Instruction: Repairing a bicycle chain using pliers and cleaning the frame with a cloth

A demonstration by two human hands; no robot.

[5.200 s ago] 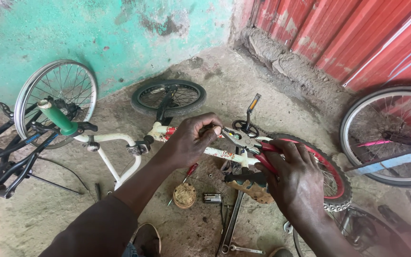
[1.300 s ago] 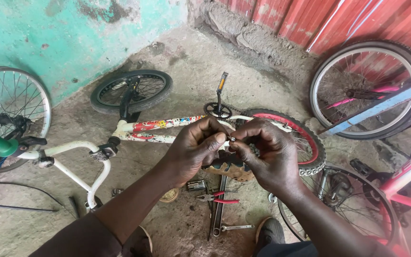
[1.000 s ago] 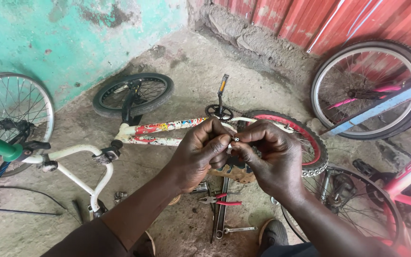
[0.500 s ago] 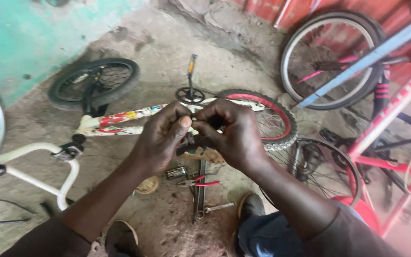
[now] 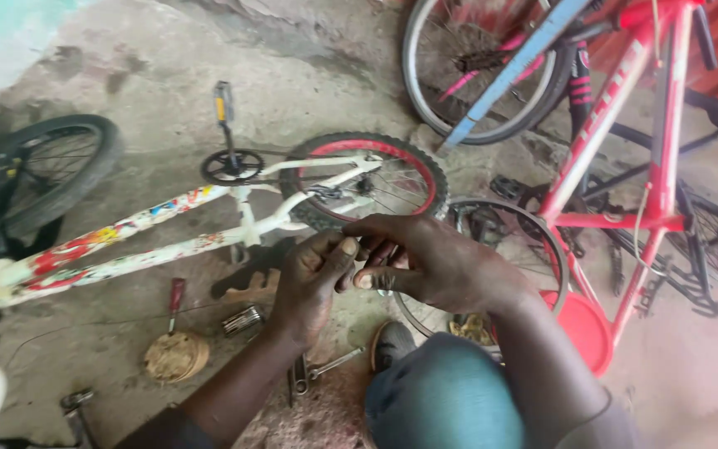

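Observation:
My left hand (image 5: pixel 313 278) and my right hand (image 5: pixel 425 262) are pressed together in front of me, fingertips pinching something small that the fingers hide. They hover above a small white bicycle (image 5: pixel 159 233) with coloured stickers, lying on its side on the ground. Its red-rimmed rear wheel (image 5: pixel 367 179) and its crank with a pedal (image 5: pixel 226 158) lie just beyond my hands.
A red bicycle frame (image 5: pixel 625 150) stands at the right, with a loose wheel (image 5: pixel 508 249) lying by it. Tools lie on the dirt floor: a red-handled screwdriver (image 5: pixel 174 299), a spanner (image 5: pixel 330 364), a round tin (image 5: pixel 176 357). A black tyre (image 5: pixel 35 179) is at the left.
The view has swung to the right and down, so the red bicycle now fills the right side. My hands stay joined around the small part.

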